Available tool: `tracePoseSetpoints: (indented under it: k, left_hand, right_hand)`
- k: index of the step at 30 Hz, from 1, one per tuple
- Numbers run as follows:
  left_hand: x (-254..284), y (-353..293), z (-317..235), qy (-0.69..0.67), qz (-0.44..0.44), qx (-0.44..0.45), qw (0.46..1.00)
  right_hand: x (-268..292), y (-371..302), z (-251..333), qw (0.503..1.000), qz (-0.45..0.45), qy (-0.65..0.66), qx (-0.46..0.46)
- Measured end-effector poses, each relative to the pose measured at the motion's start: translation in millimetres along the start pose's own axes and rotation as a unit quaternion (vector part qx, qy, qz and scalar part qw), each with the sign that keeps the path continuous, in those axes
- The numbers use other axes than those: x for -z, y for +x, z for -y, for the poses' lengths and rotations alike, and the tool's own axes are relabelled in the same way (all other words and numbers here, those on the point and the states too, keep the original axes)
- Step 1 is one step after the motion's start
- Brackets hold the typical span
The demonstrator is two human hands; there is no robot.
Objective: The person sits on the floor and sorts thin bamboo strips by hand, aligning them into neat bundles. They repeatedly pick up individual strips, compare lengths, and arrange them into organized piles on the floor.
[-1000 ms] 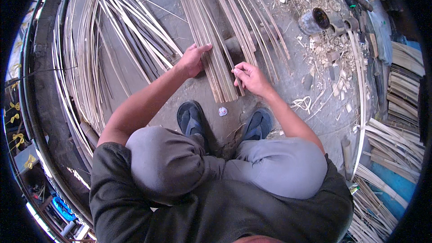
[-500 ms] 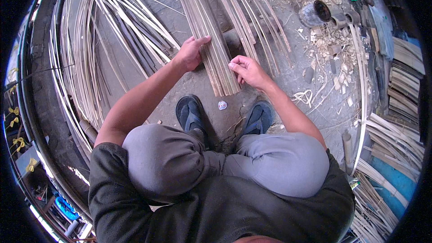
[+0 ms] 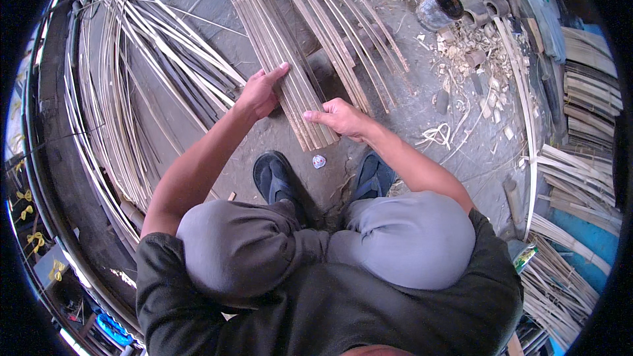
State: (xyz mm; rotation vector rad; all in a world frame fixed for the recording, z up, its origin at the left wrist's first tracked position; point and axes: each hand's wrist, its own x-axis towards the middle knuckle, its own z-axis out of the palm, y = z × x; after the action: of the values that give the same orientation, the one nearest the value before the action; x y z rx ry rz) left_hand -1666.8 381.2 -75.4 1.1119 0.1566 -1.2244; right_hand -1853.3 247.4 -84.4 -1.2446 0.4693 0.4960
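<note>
Several long, narrow bamboo strips (image 3: pixel 275 59) lie side by side as a flat band, their near ends pointing toward my feet. My left hand (image 3: pixel 261 94) grips the band's left edge, thumb on top and fingers mostly hidden beneath. On the right edge, nearer the strip ends, my right hand (image 3: pixel 343 120) holds the same band with its thumb stretched over the top. Its other fingers curl under the edge and are partly hidden. To the right lie more loose strips (image 3: pixel 343 58), resting across a dark round bar (image 3: pixel 323 64).
Bundles of loose strips (image 3: pixel 109 92) spread over the floor at left. A sooty can (image 3: pixel 438 10) stands among wood shavings (image 3: pixel 484 46) at far right. Stacked strips (image 3: pixel 590 102) line the right side. A small crumpled scrap (image 3: pixel 319 161) lies between my sandals (image 3: pixel 271 175).
My right hand has gone from a curled pinch at the band's right edge to a grip with its thumb over the strips. The whole view has shifted slightly.
</note>
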Motion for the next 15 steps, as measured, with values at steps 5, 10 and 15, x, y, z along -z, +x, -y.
tracePoseSetpoints:
  k: [5, 10, 15]
  left_hand:
    - [4.2, -6.1, -7.6, 0.032, -0.010, 0.024, 0.999]
    - [3.5, -0.1, -12.7, 0.003, -0.008, 0.045, 0.999]
    - [3.3, -6.3, -24.1, 0.058, 0.007, 0.073, 0.996]
  right_hand:
    - [-8.7, -6.5, 17.5, 0.997, 0.041, 0.061, -0.007]
    - [-1.4, -4.6, 15.9, 0.998, 0.045, 0.040, 0.019]
    - [4.0, -5.1, 14.7, 0.998, 0.046, 0.050, 0.005]
